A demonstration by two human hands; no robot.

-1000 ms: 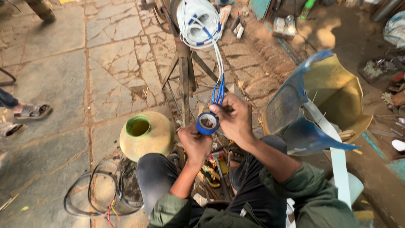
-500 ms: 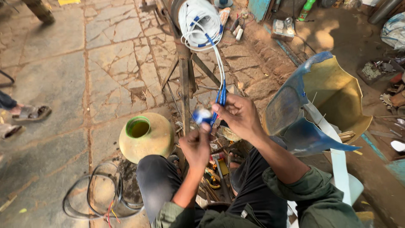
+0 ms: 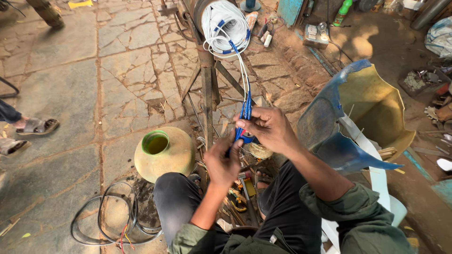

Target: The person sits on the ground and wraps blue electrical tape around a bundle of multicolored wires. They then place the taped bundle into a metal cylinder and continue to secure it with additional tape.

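Head view: both hands pinch a blue-taped cable bundle (image 3: 245, 113) that runs upright toward the white coil (image 3: 226, 28), right hand (image 3: 266, 129) higher, left hand (image 3: 222, 162) below; round clay pot (image 3: 165, 153) sits beside.

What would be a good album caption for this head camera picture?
Seated on stone paving, a person's left hand and right hand wrap blue tape around white wires beside a yellow pot.
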